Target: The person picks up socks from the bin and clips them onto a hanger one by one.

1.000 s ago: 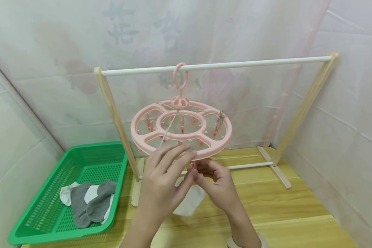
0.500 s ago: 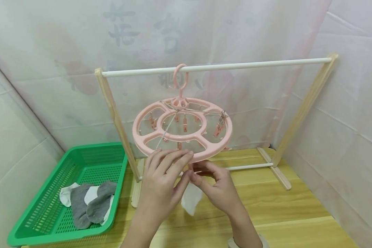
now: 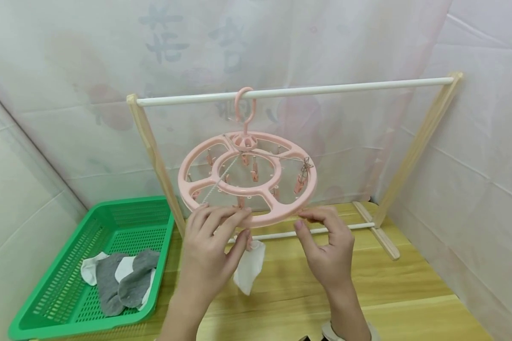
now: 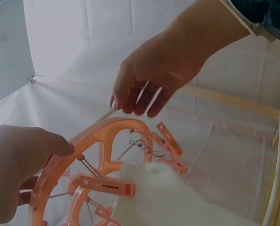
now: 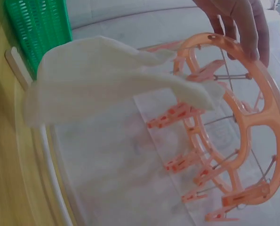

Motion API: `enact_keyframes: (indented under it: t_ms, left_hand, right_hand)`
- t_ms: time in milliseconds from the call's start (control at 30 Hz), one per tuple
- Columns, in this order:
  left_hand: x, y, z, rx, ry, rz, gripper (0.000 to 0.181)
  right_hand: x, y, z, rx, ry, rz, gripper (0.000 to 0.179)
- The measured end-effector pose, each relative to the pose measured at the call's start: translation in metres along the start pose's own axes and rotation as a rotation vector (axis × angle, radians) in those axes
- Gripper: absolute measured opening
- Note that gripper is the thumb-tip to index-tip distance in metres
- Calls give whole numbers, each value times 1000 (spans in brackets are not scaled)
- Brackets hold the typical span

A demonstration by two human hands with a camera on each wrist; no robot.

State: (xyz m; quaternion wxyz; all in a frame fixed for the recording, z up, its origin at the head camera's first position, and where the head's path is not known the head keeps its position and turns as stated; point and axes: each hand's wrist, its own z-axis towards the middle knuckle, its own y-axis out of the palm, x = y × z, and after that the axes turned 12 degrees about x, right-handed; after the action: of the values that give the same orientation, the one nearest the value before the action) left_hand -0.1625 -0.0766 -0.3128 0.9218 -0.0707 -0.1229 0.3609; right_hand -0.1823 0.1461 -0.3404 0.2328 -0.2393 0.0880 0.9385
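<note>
A round pink clip hanger [image 3: 277, 214] hangs by its hook from the rack's white bar. My left hand [image 3: 209, 248] grips its front rim, the thumb in front and the fingers behind in the left wrist view. Just right of that hand, a white sock [image 3: 249, 269] dangles. A pink clothespin [image 4: 107, 185] clamps its upper edge in the left wrist view. My right hand [image 3: 330, 248] is at the front right rim, fingertips right by it, thumb and forefinger apart with nothing seen between them. Several other pink clothespins [image 5: 180, 162] hang under the ring.
To the left stands a green basket [image 3: 162, 265] with grey and white socks [image 3: 121, 279] in it. The wooden rack [image 3: 418, 147] spans the table [image 3: 384, 289], its white bar [image 3: 345, 88] running across the back. Pale curtains [image 3: 490, 142] enclose the sides.
My right hand has left the clothespin and moved right along the rim. The hanger has turned, carrying the clipped white sock to the left; my left hand has shifted slightly left with it.
</note>
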Motion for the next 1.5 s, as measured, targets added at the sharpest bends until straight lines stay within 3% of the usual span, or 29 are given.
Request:
enact_keyframes:
  t_ms: [133, 367, 767, 967, 1233, 1500]
  left_hand:
    - [-4, -3, 1, 0, -3, -2, 36]
    - [-11, -6, 2, -24, -19, -44, 30]
    - [-18, -9, 3, -13, -29, -106, 23]
    - [-8, -13, 3, 14, -14, -119, 23]
    - [12, -15, 7, 64, 67, -117, 24]
    - [20, -9, 9, 30, 98, -92, 22]
  right_hand:
    - [5, 2, 2, 50, -92, -74, 36]
    - [13, 4, 3, -40, -199, -167, 47]
    - [17, 6, 3, -27, -272, -160, 29]
    - [12, 5, 4, -38, -325, -154, 26]
    - [0, 5, 7, -35, -404, -189, 26]
    - [-14, 9, 12, 12, -499, -136, 25]
